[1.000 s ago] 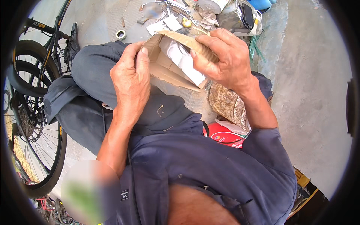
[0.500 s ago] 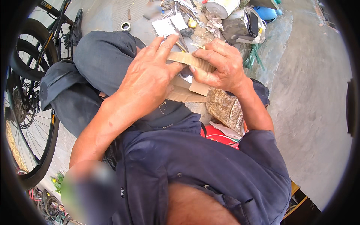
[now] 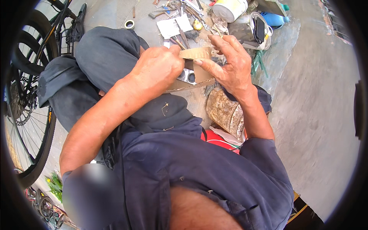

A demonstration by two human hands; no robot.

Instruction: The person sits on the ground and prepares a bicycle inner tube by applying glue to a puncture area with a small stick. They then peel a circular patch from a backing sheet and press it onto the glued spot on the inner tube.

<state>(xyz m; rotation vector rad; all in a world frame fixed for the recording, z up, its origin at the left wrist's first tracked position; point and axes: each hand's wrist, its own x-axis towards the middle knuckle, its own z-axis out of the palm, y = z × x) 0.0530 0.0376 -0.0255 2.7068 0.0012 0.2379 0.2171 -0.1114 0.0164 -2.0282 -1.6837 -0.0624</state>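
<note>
An open cardboard box (image 3: 203, 73) rests in front of my bent legs. Inside it, dark ring-shaped pieces (image 3: 191, 77) show against something white. My left hand (image 3: 159, 69) is closed at the box's left side, fingers curled in at the end of a raised cardboard flap (image 3: 197, 53); the fingertips are partly hidden. The thumb of my right hand (image 3: 232, 63) touches the flap's right end, while its other fingers stand apart and raised. A thin pale sliver (image 3: 219, 32) shows beside those fingertips; whether they touch it is unclear.
Hand tools (image 3: 191, 9), white paper (image 3: 167, 28) and a tape roll (image 3: 129, 24) lie beyond the box. Farther right stand a white bucket (image 3: 230, 10), a container with a phone (image 3: 259, 30) on it, and a blue bottle (image 3: 274, 19). A bicycle (image 3: 38, 96) is at left, a stained curved block (image 3: 224, 109) at right.
My left hand has gone from outstretched fingers to a closed grip. My right hand's fingers have lifted off the flap and spread, leaving the thumb on it. More of the box's inside shows.
</note>
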